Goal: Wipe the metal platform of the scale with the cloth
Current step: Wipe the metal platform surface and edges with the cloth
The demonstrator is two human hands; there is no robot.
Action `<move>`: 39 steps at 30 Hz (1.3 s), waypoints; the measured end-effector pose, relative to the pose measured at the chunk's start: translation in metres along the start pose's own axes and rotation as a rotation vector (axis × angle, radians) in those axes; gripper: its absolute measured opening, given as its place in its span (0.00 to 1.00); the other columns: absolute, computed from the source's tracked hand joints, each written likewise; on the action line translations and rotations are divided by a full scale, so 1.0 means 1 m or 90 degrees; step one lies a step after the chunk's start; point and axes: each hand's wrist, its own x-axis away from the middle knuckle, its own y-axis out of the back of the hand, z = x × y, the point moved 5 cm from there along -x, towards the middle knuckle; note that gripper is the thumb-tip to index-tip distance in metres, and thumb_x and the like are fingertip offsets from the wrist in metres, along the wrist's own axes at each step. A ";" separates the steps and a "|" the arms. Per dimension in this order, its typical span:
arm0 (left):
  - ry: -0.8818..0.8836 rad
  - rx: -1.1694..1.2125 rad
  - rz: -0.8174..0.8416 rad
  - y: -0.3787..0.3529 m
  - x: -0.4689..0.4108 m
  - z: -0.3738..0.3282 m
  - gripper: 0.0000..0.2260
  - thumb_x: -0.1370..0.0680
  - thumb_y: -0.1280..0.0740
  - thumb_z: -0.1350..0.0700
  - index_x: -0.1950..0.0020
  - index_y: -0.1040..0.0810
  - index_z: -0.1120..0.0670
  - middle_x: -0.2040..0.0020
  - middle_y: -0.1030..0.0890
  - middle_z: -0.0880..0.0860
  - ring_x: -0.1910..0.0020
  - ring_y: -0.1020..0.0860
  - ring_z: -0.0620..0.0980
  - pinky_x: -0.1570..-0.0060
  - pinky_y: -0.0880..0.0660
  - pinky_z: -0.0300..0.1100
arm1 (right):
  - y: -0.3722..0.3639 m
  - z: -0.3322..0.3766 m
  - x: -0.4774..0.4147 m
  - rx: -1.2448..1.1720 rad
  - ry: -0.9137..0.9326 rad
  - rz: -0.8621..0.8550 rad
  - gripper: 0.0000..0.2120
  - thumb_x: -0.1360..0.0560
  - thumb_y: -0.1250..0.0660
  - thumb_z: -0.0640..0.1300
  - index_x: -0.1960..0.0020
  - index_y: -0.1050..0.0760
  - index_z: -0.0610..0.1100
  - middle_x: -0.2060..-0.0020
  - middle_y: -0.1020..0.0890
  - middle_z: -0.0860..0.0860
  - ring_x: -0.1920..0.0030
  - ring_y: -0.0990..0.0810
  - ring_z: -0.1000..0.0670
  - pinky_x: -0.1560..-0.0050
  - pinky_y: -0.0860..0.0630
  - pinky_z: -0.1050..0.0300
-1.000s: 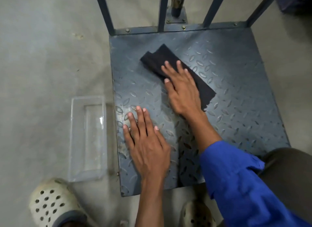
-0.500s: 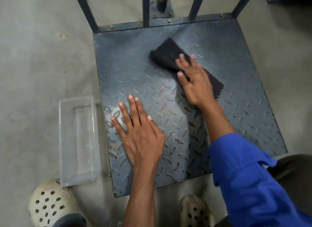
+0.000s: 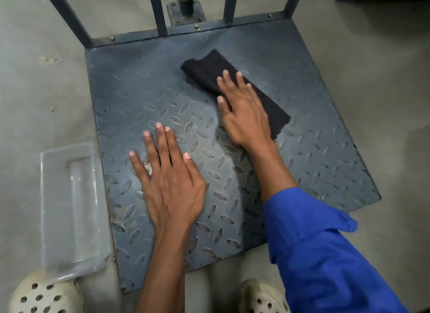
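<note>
The scale's metal platform [image 3: 325,131] is a dark blue-grey plate with a raised leaf pattern, lying flat on the floor. A folded black cloth [image 3: 204,68] lies on its far middle part. My right hand [image 3: 244,112] presses flat on the cloth, fingers spread, covering its middle. My left hand [image 3: 169,180] rests flat on the near left part of the platform, fingers apart, holding nothing.
A clear plastic tray [image 3: 69,208] lies on the concrete floor just left of the platform. Dark metal rails [image 3: 160,12] and a post [image 3: 186,2] rise along the far edge. Two pale perforated clogs [image 3: 44,294] stand at the near edge.
My right hand has slid the cloth from the left-middle of the platform toward the right and far side. The left hand has stayed planted in place.
</note>
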 end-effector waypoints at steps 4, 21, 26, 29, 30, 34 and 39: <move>-0.066 0.004 0.028 -0.005 -0.019 -0.026 0.29 0.12 0.60 0.45 0.12 0.60 0.52 0.12 0.62 0.54 0.13 0.64 0.55 0.17 0.61 0.67 | 0.055 -0.076 -0.004 -0.021 -0.236 -0.084 0.26 0.12 0.46 0.50 0.16 0.41 0.45 0.15 0.43 0.47 0.14 0.50 0.44 0.15 0.51 0.44; -0.092 0.034 0.005 -0.005 -0.027 -0.045 0.29 0.12 0.57 0.45 0.11 0.52 0.49 0.11 0.56 0.54 0.12 0.61 0.55 0.17 0.62 0.66 | 0.061 -0.078 -0.012 0.026 -0.234 -0.127 0.24 0.11 0.47 0.46 0.19 0.36 0.37 0.16 0.41 0.42 0.15 0.50 0.39 0.15 0.56 0.45; -0.093 0.031 0.000 -0.005 -0.029 -0.045 0.29 0.13 0.56 0.45 0.11 0.51 0.49 0.11 0.55 0.54 0.12 0.59 0.55 0.16 0.61 0.66 | 0.010 -0.012 -0.002 -0.038 -0.003 -0.030 0.22 0.13 0.42 0.41 0.21 0.32 0.40 0.19 0.33 0.45 0.16 0.42 0.43 0.16 0.52 0.48; -0.094 0.030 -0.005 -0.008 -0.028 -0.045 0.28 0.12 0.56 0.45 0.11 0.54 0.49 0.11 0.57 0.53 0.12 0.61 0.55 0.16 0.62 0.66 | 0.033 -0.072 -0.016 -0.006 -0.142 -0.087 0.24 0.12 0.45 0.44 0.17 0.37 0.41 0.17 0.37 0.46 0.15 0.46 0.41 0.16 0.52 0.46; -0.095 0.031 -0.008 -0.008 -0.028 -0.044 0.28 0.12 0.56 0.45 0.11 0.54 0.48 0.11 0.58 0.53 0.12 0.61 0.55 0.17 0.62 0.66 | 0.047 -0.096 -0.019 0.008 -0.201 -0.092 0.24 0.12 0.46 0.44 0.17 0.38 0.41 0.16 0.39 0.45 0.15 0.47 0.40 0.16 0.52 0.44; -0.103 0.040 -0.008 -0.010 -0.029 -0.041 0.28 0.12 0.56 0.44 0.11 0.52 0.48 0.11 0.56 0.53 0.12 0.60 0.54 0.16 0.62 0.65 | 0.088 -0.137 -0.012 0.008 -0.352 -0.144 0.25 0.12 0.48 0.44 0.17 0.41 0.37 0.16 0.40 0.42 0.16 0.47 0.37 0.16 0.50 0.43; -0.087 0.077 0.026 0.005 -0.011 -0.023 0.28 0.12 0.51 0.40 0.12 0.44 0.46 0.11 0.50 0.54 0.12 0.56 0.53 0.14 0.57 0.57 | 0.074 -0.028 -0.007 -0.127 -0.292 -0.101 0.25 0.12 0.47 0.41 0.17 0.43 0.36 0.16 0.42 0.40 0.15 0.47 0.39 0.16 0.51 0.48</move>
